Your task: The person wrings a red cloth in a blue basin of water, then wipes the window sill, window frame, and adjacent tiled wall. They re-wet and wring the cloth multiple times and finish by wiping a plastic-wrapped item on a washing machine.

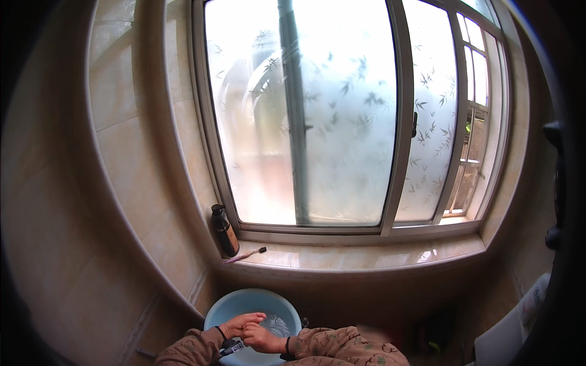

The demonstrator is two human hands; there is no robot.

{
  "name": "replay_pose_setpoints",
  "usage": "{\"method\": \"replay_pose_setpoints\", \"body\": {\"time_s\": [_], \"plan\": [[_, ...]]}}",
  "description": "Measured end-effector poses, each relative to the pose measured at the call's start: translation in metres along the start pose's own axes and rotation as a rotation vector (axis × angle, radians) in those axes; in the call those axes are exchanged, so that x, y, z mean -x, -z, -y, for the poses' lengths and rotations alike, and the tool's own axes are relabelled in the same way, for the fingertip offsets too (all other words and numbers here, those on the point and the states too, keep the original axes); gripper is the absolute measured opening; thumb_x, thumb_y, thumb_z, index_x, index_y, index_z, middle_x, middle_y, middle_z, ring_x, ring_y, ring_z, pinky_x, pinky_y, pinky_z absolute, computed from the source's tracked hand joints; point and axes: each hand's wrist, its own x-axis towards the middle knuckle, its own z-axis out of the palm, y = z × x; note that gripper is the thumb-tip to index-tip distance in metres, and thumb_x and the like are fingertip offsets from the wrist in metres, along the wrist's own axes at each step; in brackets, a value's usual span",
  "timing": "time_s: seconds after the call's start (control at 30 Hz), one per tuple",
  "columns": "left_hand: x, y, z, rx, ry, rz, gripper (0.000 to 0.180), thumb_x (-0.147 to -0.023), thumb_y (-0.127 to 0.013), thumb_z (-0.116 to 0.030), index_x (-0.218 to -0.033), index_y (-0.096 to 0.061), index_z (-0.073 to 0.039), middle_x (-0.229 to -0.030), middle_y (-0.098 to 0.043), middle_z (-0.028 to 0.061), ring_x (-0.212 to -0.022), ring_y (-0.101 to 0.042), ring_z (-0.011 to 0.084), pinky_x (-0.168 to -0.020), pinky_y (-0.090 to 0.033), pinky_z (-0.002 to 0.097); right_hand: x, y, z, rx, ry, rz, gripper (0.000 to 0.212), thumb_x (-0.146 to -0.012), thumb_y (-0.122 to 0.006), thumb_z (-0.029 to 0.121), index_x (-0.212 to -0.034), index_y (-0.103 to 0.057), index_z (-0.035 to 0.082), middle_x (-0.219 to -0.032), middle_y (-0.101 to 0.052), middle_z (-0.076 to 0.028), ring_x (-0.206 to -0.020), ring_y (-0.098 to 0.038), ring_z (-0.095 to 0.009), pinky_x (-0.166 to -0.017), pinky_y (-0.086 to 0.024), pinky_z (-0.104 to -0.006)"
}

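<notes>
Both my hands are together over a light blue basin (pixel 221 300), which holds water that glints on the right side. My left hand (pixel 242 324) has its fingers stretched out toward the right, above the water. Just below it, my right hand (pixel 264 340) has its fingers curled against the left hand's palm side and thumb. No object shows in either hand, though the space between them is hidden. Dark bands sit at both wrists, and a small dark item with a pale printed patch (pixel 232 348) is by the left wrist.
Ahead, a tiled sill (pixel 366 255) runs under a frosted sliding window (pixel 348 122). At its left end stand a dark pump bottle (pixel 226 233) and a toothbrush (pixel 245 255) lying flat. Tiled wall (pixel 140 152) rises close on the left. A white bottle (pixel 533 299) is at the right.
</notes>
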Motion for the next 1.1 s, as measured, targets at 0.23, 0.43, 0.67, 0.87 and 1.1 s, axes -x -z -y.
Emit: {"method": "replay_pose_setpoints", "body": {"time_s": [0.23, 0.43, 0.67, 0.87, 1.1], "plan": [[-0.005, -0.026, -0.038, -0.427, 0.290, 0.094, 0.007, -0.091, -0.062, -0.003, -0.097, -0.063, -0.007, -0.072, -0.056, -0.0060, -0.050, -0.042, 0.0014, -0.046, -0.033, 0.0179, 0.019, -0.015, -0.028, 0.311, 0.207, 0.532, 0.008, -0.080, -0.064, 0.012, -0.083, -0.065, 0.005, -0.087, -0.058, -0.005, -0.085, -0.058, -0.022, -0.079, -0.048, -0.0353], [-0.031, -0.026, -0.025, -0.709, 0.251, 0.032, 0.006, -0.087, -0.066, -0.007, -0.085, -0.066, -0.012, -0.059, -0.051, -0.0079, -0.045, -0.039, 0.0045, -0.043, -0.028, 0.0223, 0.023, -0.035, -0.054, 0.364, 0.391, 0.385, 0.014, -0.070, -0.064, 0.024, -0.070, -0.055, 0.014, -0.080, -0.053, -0.005, -0.075, -0.051, -0.023, -0.070, -0.041, -0.0392], [-0.072, 0.001, 0.009, -1.022, 0.117, -0.209, 0.007, -0.074, -0.068, -0.010, -0.079, -0.073, -0.009, -0.066, -0.061, -0.0005, -0.064, -0.054, 0.0128, -0.058, -0.045, 0.0314, 0.006, -0.024, -0.055, 0.235, 0.324, 0.451, 0.013, -0.075, -0.063, 0.022, -0.080, -0.055, 0.012, -0.086, -0.054, -0.006, -0.080, -0.053, -0.024, -0.074, -0.042, -0.0384], [-0.093, 0.005, 0.030, -1.432, 0.023, -0.350, 0.019, -0.080, -0.068, -0.018, -0.096, -0.070, -0.008, -0.085, -0.064, 0.0104, -0.085, -0.058, 0.0179, -0.077, -0.045, 0.0336, -0.007, -0.015, -0.052, 0.078, 0.147, 0.459, 0.015, -0.080, -0.062, 0.021, -0.088, -0.056, 0.011, -0.092, -0.055, -0.007, -0.085, -0.054, -0.024, -0.077, -0.043, -0.0377], [-0.103, 0.002, 0.030, -1.505, 0.192, -0.534, 0.029, -0.086, -0.070, -0.025, -0.110, -0.070, -0.010, -0.104, -0.065, 0.0152, -0.102, -0.057, 0.0174, -0.091, -0.042, 0.0341, -0.012, -0.003, -0.043, -0.199, -0.234, 0.399, 0.017, -0.085, -0.061, 0.020, -0.097, -0.056, 0.009, -0.099, -0.056, -0.009, -0.090, -0.055, -0.025, -0.081, -0.044, -0.0369]]}}
